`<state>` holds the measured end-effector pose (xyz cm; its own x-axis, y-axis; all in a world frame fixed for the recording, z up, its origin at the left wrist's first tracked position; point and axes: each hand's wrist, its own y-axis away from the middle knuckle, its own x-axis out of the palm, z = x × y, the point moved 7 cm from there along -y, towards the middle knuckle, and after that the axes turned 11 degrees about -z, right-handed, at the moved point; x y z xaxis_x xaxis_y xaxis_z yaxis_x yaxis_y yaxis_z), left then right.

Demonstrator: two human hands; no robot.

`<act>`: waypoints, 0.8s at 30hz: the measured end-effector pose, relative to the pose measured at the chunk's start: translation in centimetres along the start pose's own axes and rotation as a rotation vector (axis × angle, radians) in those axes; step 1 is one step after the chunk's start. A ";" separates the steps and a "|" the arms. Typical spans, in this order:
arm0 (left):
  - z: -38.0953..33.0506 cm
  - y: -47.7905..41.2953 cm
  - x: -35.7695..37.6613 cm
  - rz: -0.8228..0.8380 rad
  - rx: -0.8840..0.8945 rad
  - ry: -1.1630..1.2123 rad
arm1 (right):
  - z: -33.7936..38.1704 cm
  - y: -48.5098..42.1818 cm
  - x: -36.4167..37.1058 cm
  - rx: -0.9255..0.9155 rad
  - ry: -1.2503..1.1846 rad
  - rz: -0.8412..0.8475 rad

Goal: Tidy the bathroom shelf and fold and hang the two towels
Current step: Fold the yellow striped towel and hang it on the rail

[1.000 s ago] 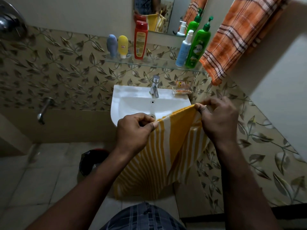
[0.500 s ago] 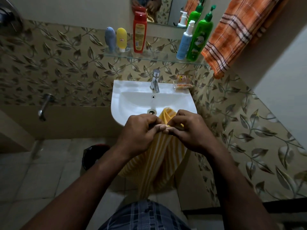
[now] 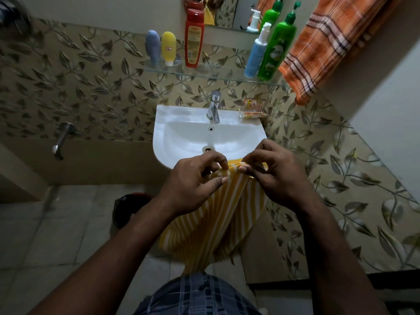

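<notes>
A yellow towel with white stripes (image 3: 216, 223) hangs folded in front of the white sink (image 3: 181, 133). My left hand (image 3: 195, 178) pinches its top edge on the left. Right beside it, my right hand (image 3: 272, 173) pinches the same top edge, the fingertips of both hands a short gap apart. An orange checked towel (image 3: 318, 46) hangs at the upper right by the wall. On the glass shelf (image 3: 216, 73) stand a grey-blue tube (image 3: 152, 47), a yellow tube (image 3: 168, 47), a red bottle (image 3: 193, 39), a light blue pump bottle (image 3: 256, 53) and a green pump bottle (image 3: 277, 46).
A chrome tap (image 3: 213, 110) rises at the sink's back, with a clear soap dish (image 3: 253, 110) to its right. A wall spout (image 3: 61, 139) sticks out at the left. A dark red bucket (image 3: 127, 210) stands on the tiled floor. A mirror (image 3: 227, 10) hangs above the shelf.
My hands brought the towel's two held corners together from a wide spread, folding it in half. They now hold the doubled top edge slightly apart.
</notes>
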<state>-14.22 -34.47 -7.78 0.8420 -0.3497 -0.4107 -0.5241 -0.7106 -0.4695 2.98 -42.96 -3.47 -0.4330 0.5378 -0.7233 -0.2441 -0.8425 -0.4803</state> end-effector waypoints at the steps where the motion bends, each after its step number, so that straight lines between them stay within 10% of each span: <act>1: 0.0 0.0 0.1 -0.001 -0.008 0.003 | -0.1 0.0 -0.1 -0.001 0.004 -0.003; 24: 1.5 1.1 2.4 0.274 0.161 -0.383 | -3.1 -0.5 -4.2 0.181 0.204 -0.285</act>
<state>-12.97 -35.12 -10.46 0.5790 -0.2391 -0.7795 -0.7581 -0.5098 -0.4068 7.65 -44.70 -1.74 -0.1489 0.7311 -0.6658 -0.4864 -0.6404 -0.5944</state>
